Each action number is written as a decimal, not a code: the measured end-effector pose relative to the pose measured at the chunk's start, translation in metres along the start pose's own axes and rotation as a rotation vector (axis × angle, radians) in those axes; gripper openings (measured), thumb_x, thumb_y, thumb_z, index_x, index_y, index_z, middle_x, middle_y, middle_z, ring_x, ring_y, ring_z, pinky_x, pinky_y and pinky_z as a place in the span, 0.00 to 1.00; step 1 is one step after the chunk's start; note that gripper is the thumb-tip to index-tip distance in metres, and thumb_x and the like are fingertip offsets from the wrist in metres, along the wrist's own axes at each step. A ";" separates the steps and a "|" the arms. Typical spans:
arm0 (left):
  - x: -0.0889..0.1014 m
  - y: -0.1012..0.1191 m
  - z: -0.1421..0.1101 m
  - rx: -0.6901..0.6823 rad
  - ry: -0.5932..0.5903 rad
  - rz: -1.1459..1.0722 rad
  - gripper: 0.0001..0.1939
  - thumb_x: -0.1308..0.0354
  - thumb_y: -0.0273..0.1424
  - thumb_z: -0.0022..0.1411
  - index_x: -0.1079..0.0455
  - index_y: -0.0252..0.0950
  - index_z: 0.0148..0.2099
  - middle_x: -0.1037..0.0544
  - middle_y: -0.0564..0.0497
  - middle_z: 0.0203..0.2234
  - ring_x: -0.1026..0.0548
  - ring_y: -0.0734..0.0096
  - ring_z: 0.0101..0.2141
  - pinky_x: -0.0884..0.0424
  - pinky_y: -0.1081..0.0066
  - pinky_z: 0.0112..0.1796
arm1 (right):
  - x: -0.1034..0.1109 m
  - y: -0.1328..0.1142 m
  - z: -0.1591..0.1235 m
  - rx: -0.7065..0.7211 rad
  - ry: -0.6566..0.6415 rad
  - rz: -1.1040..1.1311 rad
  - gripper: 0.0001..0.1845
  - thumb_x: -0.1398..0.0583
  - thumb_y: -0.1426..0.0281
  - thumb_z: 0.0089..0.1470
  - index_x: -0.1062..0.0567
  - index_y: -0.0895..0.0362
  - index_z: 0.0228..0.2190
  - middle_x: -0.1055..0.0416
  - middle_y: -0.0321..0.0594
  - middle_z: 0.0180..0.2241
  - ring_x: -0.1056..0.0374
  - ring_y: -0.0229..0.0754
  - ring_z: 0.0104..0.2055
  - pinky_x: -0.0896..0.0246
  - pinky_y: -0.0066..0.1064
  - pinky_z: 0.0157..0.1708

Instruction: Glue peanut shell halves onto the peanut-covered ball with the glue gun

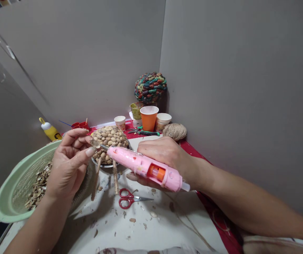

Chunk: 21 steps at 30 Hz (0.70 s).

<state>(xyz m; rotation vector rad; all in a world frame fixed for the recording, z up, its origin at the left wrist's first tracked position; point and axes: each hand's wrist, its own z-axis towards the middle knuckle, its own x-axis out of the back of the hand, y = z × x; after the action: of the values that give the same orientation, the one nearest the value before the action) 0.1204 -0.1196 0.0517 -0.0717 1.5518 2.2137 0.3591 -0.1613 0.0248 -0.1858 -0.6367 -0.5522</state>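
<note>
My left hand (70, 162) is closed, pinching a small piece of nut shell (95, 143) between thumb and fingers. A pink hot glue gun (138, 165) lies in my right hand (162, 155), gripped from behind, with a clear glue stick (185, 186) poking out of its rear end. Its metal nozzle (104, 146) meets the shell piece, or comes very close to it. Behind the nozzle, a ball covered in peanut shells (111, 135) rests in a metal bowl, partly hidden. Two twine-wrapped sticks (115, 178) extend from it toward me.
On the left stands a green strainer basket (2, 204) of shell pieces. Red-handled scissors (130, 198) and shell scraps lie on the white board (167, 229). Farther back are an orange cup (149, 119), green-handled pliers (148, 133), twine (174, 131) and a multicoloured ball (150, 87) by grey walls.
</note>
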 end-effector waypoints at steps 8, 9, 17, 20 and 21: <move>-0.001 0.002 -0.001 -0.005 0.032 0.020 0.19 0.25 0.21 0.46 0.22 0.39 0.41 0.21 0.55 0.31 0.23 0.79 0.32 0.24 0.82 0.37 | 0.001 -0.001 0.000 -0.004 -0.016 -0.018 0.22 0.40 0.58 0.62 0.38 0.58 0.23 0.42 0.31 0.21 0.50 0.31 0.23 0.55 0.28 0.25; -0.001 0.002 0.000 -0.004 0.039 0.028 0.19 0.26 0.22 0.46 0.22 0.39 0.41 0.22 0.55 0.31 0.23 0.78 0.32 0.24 0.81 0.36 | 0.002 -0.001 0.001 -0.002 -0.011 -0.018 0.21 0.41 0.59 0.62 0.38 0.58 0.23 0.42 0.31 0.21 0.50 0.31 0.23 0.55 0.28 0.25; -0.005 0.000 0.001 0.008 0.017 0.087 0.19 0.25 0.24 0.45 0.24 0.39 0.40 0.22 0.54 0.30 0.24 0.76 0.31 0.25 0.79 0.36 | -0.002 -0.002 0.002 0.000 0.022 -0.017 0.22 0.41 0.57 0.62 0.37 0.57 0.23 0.42 0.31 0.21 0.49 0.31 0.23 0.54 0.28 0.25; -0.006 -0.002 0.001 0.018 0.007 0.084 0.19 0.24 0.24 0.44 0.23 0.39 0.40 0.22 0.54 0.30 0.24 0.76 0.32 0.25 0.79 0.35 | -0.002 -0.002 0.003 0.001 0.027 -0.017 0.22 0.41 0.57 0.62 0.37 0.57 0.22 0.42 0.31 0.20 0.50 0.31 0.23 0.54 0.28 0.25; -0.006 -0.003 0.000 0.020 0.004 0.082 0.19 0.24 0.24 0.44 0.22 0.40 0.40 0.22 0.54 0.30 0.24 0.76 0.32 0.25 0.80 0.35 | -0.002 -0.002 0.003 0.001 0.034 -0.017 0.23 0.41 0.57 0.62 0.38 0.57 0.22 0.42 0.30 0.20 0.50 0.31 0.23 0.54 0.28 0.24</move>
<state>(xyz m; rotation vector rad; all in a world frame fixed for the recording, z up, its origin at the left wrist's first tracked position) 0.1266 -0.1205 0.0510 -0.0064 1.6055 2.2610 0.3551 -0.1607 0.0256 -0.1701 -0.6056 -0.5707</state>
